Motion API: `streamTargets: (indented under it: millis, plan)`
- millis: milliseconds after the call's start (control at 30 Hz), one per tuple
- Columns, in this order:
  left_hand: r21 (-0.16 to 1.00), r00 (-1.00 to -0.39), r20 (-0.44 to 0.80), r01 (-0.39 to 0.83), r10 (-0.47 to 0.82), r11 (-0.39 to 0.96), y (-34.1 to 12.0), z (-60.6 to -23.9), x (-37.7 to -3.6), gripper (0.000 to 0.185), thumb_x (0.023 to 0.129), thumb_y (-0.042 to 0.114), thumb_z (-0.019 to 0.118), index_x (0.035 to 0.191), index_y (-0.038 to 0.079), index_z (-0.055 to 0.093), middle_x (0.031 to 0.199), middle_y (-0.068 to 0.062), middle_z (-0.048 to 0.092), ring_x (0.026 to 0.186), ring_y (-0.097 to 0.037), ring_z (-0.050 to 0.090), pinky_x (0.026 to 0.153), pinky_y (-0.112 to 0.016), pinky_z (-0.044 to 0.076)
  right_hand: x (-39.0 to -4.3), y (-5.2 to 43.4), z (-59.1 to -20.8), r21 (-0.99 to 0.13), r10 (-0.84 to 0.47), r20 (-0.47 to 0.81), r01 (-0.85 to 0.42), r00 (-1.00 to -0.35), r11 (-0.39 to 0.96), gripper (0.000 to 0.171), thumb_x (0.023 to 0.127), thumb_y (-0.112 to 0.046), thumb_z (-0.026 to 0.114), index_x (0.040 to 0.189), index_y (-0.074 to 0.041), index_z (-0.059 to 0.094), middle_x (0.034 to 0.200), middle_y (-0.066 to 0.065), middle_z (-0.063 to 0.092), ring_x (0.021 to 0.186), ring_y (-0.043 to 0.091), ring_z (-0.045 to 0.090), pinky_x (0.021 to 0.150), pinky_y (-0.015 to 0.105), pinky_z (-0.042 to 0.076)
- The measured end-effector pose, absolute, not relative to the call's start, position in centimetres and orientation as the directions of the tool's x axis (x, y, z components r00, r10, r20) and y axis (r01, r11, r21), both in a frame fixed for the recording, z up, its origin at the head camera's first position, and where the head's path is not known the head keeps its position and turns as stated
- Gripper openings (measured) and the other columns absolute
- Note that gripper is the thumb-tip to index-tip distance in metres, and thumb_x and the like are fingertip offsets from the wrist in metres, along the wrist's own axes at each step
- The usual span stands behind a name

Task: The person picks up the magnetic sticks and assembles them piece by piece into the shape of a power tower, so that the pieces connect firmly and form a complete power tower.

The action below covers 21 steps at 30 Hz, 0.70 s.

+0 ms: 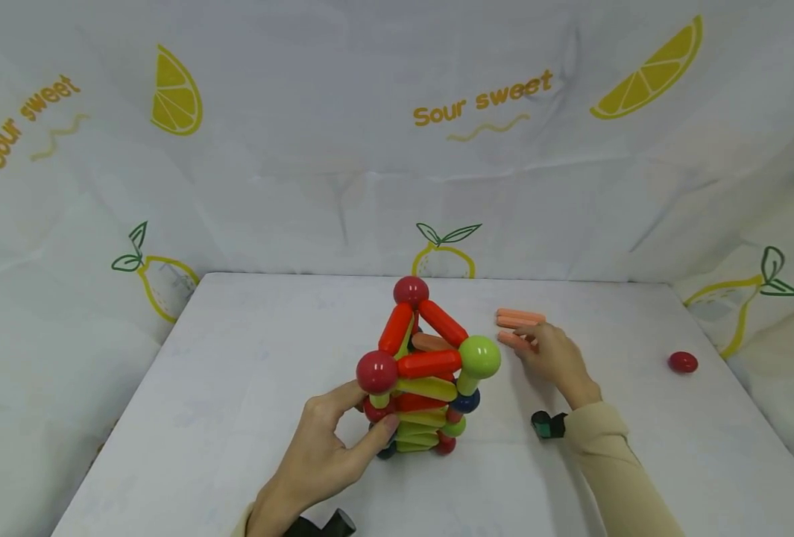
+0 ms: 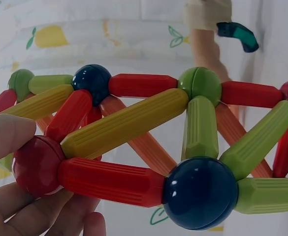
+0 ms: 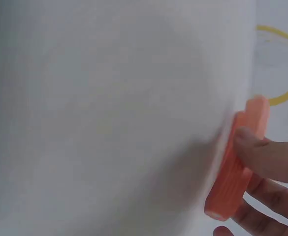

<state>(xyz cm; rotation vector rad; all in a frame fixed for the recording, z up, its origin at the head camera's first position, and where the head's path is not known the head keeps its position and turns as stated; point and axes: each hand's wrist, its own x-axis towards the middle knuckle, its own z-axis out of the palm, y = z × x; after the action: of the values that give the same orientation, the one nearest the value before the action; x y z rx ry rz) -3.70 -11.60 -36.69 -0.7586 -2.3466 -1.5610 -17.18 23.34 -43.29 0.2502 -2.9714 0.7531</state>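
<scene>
A tower of red, yellow and green rods joined by red, green and dark blue balls [image 1: 430, 365] stands mid-table. My left hand [image 1: 373, 414] grips its lower left side; in the left wrist view thumb and fingers [image 2: 6, 137] curl round a red ball [image 2: 35, 164] at a corner. To the right of the tower, my right hand [image 1: 527, 344] pinches a salmon rod [image 1: 511, 338] that lies on the table. The right wrist view has the thumb on top of this rod [image 3: 232, 182] and fingers under it. Two more salmon rods [image 1: 520, 318] lie just behind.
A loose red ball [image 1: 682, 362] lies far right on the white table [image 1: 235, 373]. A lemon-print cloth backdrop [image 1: 397, 149] walls the table on three sides. Bare table surface stretches to the left of the tower.
</scene>
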Motion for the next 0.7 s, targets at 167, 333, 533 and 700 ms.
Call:
streamTargets:
  millis: [167,333,533,700]
  plan:
    - [0.792,-0.845,0.452,0.528,0.287,0.306,-11.7,-36.7,-3.6,0.030,0.091,0.010,0.075,0.118,0.019,0.070,0.100,0.008,0.075,0.084,-0.005,0.064,0.075,-0.027,0.056,-16.0,20.7,-37.1,-0.606,-0.153,0.304,-0.315,-0.940,0.730,0.034,0.096,-0.008,0.069,0.128,0.005,0.067,0.116,0.026,0.072,0.094,0.034,0.070,0.082,0.043,0.060]
    - [0.777,-0.829,0.476,0.553,0.295,0.301,-11.6,-36.6,-3.7,0.027,0.091,0.009,0.074,0.117,0.017,0.071,0.099,0.007,0.075,0.083,-0.005,0.064,0.073,-0.025,0.055,-13.6,16.6,-29.3,-0.700,-0.205,0.573,-0.604,-0.793,0.382,0.037,0.093,0.002,0.070,0.129,0.000,0.065,0.103,0.012,0.073,0.095,0.012,0.070,0.093,0.019,0.055]
    - [0.773,-0.825,0.479,0.558,0.301,0.302,-11.6,-36.5,-3.6,0.027,0.092,0.009,0.073,0.118,0.016,0.071,0.100,0.006,0.076,0.082,-0.004,0.063,0.073,-0.025,0.055,-11.8,12.5,-24.0,-0.651,-0.325,0.712,-0.758,-0.622,0.025,0.032,0.089,0.008,0.071,0.120,0.008,0.062,0.098,0.006,0.073,0.089,0.019,0.072,0.089,0.029,0.058]
    - [0.778,-0.828,0.467,0.551,0.310,0.302,-11.6,-36.5,-3.6,0.027,0.093,0.009,0.073,0.119,0.016,0.071,0.101,0.005,0.076,0.082,-0.004,0.063,0.073,-0.027,0.056,-11.9,10.8,-23.2,-0.661,-0.415,0.673,-0.750,-0.613,0.037,0.036,0.084,0.016,0.072,0.118,0.006,0.065,0.096,0.005,0.073,0.091,0.017,0.071,0.088,0.031,0.058]
